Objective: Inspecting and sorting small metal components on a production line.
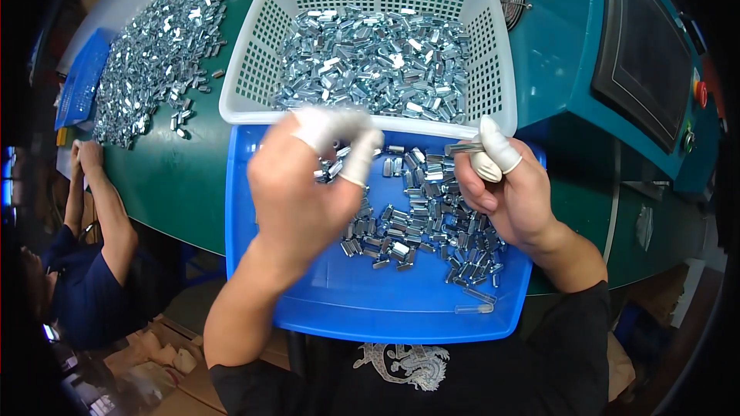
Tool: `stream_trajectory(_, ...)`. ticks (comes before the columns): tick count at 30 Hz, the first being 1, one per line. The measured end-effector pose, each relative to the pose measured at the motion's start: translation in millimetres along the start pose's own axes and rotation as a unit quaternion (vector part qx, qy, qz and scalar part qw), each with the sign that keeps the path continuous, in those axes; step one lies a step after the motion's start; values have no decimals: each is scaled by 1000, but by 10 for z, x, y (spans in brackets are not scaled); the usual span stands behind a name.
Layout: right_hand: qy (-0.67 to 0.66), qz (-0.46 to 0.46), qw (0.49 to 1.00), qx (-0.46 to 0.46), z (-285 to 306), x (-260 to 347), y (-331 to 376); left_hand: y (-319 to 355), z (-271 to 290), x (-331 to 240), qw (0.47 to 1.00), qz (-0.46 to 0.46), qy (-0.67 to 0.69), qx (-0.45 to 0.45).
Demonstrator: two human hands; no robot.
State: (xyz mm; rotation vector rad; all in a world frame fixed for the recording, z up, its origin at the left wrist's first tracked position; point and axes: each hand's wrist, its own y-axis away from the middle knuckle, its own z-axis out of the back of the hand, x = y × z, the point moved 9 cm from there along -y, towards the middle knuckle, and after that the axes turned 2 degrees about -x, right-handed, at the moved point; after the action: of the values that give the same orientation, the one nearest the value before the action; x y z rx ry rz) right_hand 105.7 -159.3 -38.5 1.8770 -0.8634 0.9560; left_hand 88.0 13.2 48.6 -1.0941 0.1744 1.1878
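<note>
My right hand point(512, 185) wears white finger cots and pinches a small shiny metal hex piece point(464, 148) between thumb and fingers, over the right side of a blue tray point(370, 316). My left hand point(304, 177), also with white finger cots, hangs over the tray's left part; its fingers are curled but smeared by motion, so what they hold cannot be made out. Below and between the hands lie many loose metal hex pieces point(416, 219) in the tray. Two small clear plastic tubes point(473, 309) lie near its front right corner.
A white perforated basket point(370, 121) full of metal pieces point(370, 62) stands behind the tray. A large heap point(158, 54) lies on the green table point(173, 185), beside a blue basket point(81, 81). At right stands a teal machine point(543, 46) with a screen point(644, 38). Another person's arm point(108, 192) is at left.
</note>
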Motion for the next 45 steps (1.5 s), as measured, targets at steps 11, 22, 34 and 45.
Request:
stream_trajectory(11, -9, 15, 999, 32, -49, -48, 20, 488, -672, 204, 958, -13, -162, 236)
stream_trajectory(22, 107, 123, 986, -34, 42, 66, 94, 346, -384, 125, 932, 214, 233, 176)
stream_trajectory(34, 215, 167, 962, 8, -153, 143, 160, 407, -388, 30, 911, 225, 296, 181)
stream_trajectory(45, 217, 247, 943, 52, -263, 161, 226, 611, -379, 79, 869, 292, 394, 69)
